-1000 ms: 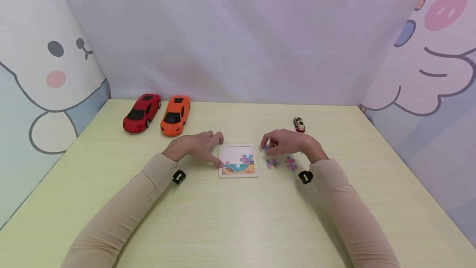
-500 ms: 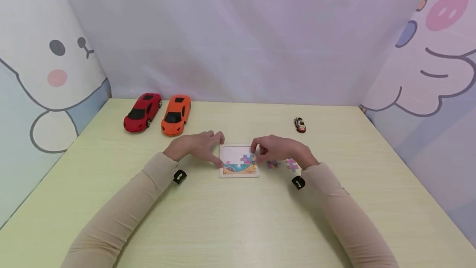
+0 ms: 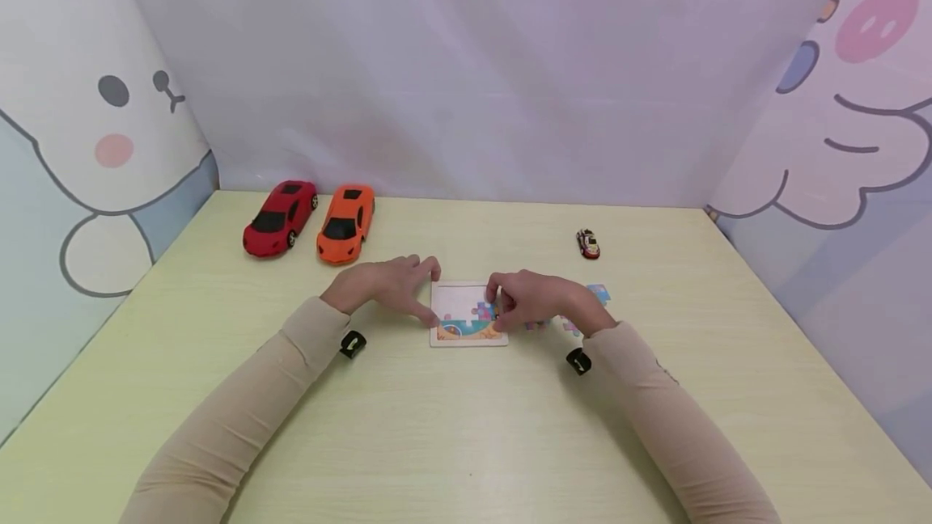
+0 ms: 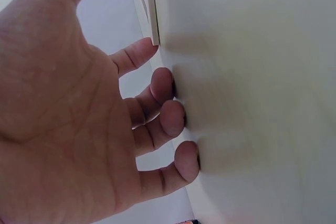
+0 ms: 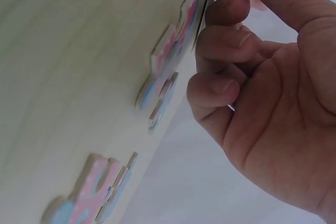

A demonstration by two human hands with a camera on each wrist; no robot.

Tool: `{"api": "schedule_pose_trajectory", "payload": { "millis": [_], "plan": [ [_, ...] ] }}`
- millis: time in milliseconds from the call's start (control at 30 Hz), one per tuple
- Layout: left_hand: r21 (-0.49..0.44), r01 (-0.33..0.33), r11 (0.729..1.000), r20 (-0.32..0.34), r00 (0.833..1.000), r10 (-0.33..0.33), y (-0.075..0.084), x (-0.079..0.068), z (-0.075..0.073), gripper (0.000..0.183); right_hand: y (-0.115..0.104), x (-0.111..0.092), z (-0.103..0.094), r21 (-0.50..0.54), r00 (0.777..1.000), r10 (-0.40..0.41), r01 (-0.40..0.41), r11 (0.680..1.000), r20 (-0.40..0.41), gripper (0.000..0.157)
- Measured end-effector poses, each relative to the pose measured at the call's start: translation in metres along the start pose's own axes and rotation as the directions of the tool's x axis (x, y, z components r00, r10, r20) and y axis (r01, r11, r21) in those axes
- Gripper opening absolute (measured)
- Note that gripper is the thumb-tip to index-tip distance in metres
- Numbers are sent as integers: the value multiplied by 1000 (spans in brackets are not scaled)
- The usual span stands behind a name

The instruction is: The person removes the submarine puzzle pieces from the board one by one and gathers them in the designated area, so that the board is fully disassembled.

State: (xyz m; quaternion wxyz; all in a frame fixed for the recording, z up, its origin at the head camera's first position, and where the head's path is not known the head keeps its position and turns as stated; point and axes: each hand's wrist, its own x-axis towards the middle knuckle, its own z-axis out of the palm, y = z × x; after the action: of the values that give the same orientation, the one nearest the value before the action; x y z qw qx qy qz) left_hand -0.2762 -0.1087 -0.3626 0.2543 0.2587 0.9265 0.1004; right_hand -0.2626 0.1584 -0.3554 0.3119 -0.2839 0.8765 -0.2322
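One left hand [image 3: 386,285] is resting spread fingers against the puzzle board [image 3: 457,299] on the desk [image 3: 466,427], apparently bracing its left edge; the right hand [image 3: 537,296] is holding curled fingers over its right side, whether pinching anything I cannot tell.

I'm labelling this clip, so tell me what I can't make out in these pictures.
Head view: the right hand covers part of the puzzle tray; whether it pinches a piece is hidden.
Head view: that hand and wrist partly cover loose puzzle pieces; their number is unclear.
Left wrist view: the top edge cuts off the puzzle tray.
Head view: small toy car, markings too small to read.
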Motion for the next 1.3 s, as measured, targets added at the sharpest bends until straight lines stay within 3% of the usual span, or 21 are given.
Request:
{"api": "schedule_pose_trajectory", "payload": {
  "millis": [667,967,1300],
  "plan": [
    [0,7,1000,0,1000,-7,2,-1,-1,73,-4,-1,1,27,1000,-15,14,1000,22,24],
    [3,-15,1000,-2,1000,15,0,-1,0,71,-1,-5,-5,12,1000,-5,5,1000,4,29],
    [3,-22,1000,-1,1000,22,0,-2,-1,71,6,-2,-9,2,992,-116,116,993,-49,24]
  ]
}}
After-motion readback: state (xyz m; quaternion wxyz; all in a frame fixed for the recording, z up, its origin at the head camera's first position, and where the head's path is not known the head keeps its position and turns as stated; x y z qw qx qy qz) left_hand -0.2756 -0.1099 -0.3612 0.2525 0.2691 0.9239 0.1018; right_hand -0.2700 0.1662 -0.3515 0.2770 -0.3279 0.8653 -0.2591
